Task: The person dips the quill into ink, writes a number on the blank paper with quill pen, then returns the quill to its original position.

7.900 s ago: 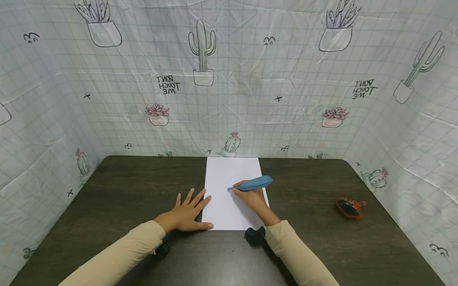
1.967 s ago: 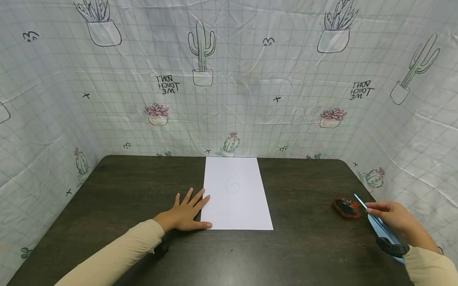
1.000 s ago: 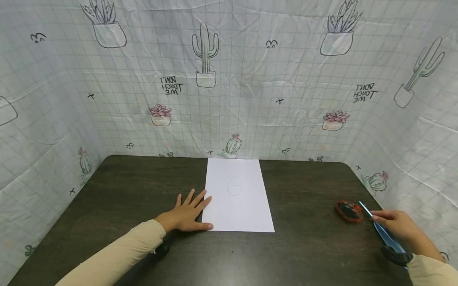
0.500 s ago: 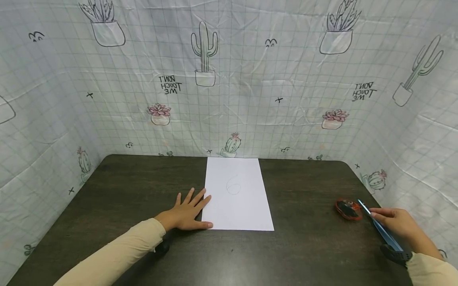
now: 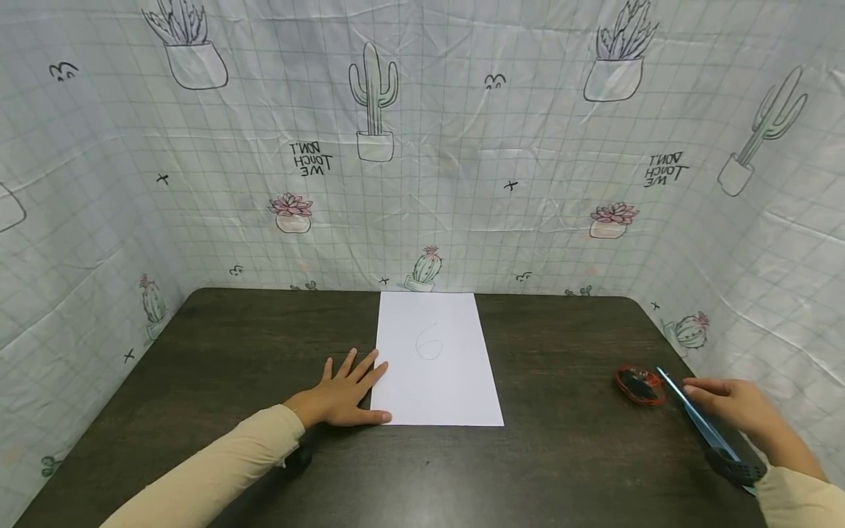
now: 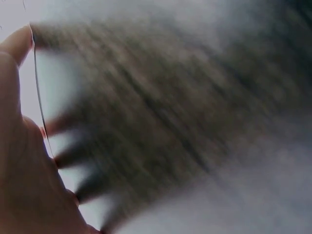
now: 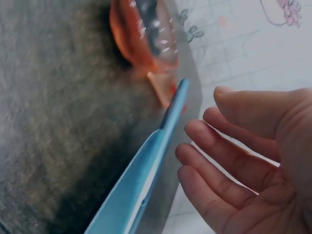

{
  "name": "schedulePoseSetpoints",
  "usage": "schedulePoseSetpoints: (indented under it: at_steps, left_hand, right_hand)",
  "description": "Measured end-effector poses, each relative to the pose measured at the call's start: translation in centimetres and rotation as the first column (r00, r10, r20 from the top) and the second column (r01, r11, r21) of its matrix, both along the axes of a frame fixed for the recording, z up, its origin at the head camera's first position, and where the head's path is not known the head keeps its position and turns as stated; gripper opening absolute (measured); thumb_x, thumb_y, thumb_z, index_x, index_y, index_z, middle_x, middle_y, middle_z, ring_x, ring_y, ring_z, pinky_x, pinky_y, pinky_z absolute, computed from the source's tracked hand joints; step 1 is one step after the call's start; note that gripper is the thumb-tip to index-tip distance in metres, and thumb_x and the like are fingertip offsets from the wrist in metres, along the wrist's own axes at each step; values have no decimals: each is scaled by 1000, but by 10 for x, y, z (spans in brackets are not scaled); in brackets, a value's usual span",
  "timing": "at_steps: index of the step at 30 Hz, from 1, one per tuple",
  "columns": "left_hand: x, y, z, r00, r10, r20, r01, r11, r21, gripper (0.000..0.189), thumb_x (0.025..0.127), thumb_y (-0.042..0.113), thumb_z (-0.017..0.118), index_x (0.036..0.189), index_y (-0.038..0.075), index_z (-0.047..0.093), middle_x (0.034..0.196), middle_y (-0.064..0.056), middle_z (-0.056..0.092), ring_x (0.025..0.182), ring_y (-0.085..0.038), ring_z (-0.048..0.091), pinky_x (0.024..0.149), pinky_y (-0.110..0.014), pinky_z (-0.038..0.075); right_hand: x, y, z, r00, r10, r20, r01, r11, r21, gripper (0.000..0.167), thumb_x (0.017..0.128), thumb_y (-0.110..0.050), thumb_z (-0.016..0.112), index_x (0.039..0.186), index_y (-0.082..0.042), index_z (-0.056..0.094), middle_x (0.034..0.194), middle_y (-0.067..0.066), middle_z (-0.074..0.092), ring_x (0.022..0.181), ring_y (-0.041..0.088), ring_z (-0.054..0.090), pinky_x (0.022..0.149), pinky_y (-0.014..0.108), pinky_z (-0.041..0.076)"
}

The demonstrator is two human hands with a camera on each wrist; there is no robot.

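Note:
My left hand (image 5: 339, 398) lies flat with spread fingers, its thumb and fingertips at the left edge of a white sheet of paper (image 5: 439, 392). A thin, faint 6 is drawn on the sheet. At the far right is a blue feather-shaped pen (image 5: 705, 424), its thin end pointing away from me. Beside it my right hand (image 5: 746, 411) holds nothing. The right wrist view shows the loosely bent fingers (image 7: 214, 187) apart from the pen's blue shaft (image 7: 158, 146). The right wrist strap covers part of the pen's wide end in the head view.
A small glossy red-orange object (image 5: 640, 385) with a dark middle lies just left of the pen's thin end. The dark wooden table (image 5: 561, 455) is enclosed by a white grid-patterned cloth (image 5: 449, 147) with cactus drawings at the back and sides.
My right hand, earlier writing on the paper with the pen, has carried it to the far right and let go. A complete 6 now shows. The left hand stays in place.

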State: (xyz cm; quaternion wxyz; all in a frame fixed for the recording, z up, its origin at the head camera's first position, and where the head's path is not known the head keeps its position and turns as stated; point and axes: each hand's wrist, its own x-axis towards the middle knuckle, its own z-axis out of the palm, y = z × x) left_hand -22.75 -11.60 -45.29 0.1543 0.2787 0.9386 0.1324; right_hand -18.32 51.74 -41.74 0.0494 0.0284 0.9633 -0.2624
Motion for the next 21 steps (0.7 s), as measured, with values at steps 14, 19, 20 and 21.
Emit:
schedulePoseSetpoints:
  at_steps: [14, 19, 20, 21]
  left_hand:
    - [-1, -2, 0, 1000, -2, 5, 2, 1000, 2, 90, 87, 69, 49, 156, 22, 16, 162, -6, 2, 146, -41, -5, 106, -71, -1]
    - [-1, -2, 1, 1000, -7, 3, 7, 1000, 3, 89, 88, 68, 49, 156, 22, 16, 162, -6, 2, 145, -41, -5, 106, -71, -1]
    - [0, -2, 1, 1000, -9, 2, 9, 1000, 4, 89, 88, 68, 49, 156, 21, 15, 162, -7, 2, 145, -41, -5, 106, -71, -1]
    - [0, -2, 1, 1000, -9, 2, 9, 1000, 4, 89, 88, 68, 49, 156, 21, 15, 162, -7, 2, 145, -41, -5, 106, -71, -1]
  right_hand:
    - [-8, -54, 29, 994, 65, -92, -65, 998, 5, 55, 100, -37, 51, 129, 9, 55, 126, 35, 53, 108, 40, 58, 77, 44, 52]
    - [-14, -80, 33, 988, 95, -125, -97, 995, -11, 52, 99, -36, 53, 130, 6, 56, 111, 26, 66, 84, 3, 63, 72, 36, 53]
    - [-15, -84, 34, 986, 102, -133, -104, 995, -9, 51, 99, -35, 53, 129, 6, 57, 108, 23, 68, 78, -4, 59, 68, 33, 53]
    - [-15, -90, 35, 984, 116, -136, -119, 993, -15, 51, 100, -35, 52, 130, 6, 56, 108, 23, 67, 76, -1, 60, 67, 34, 53]
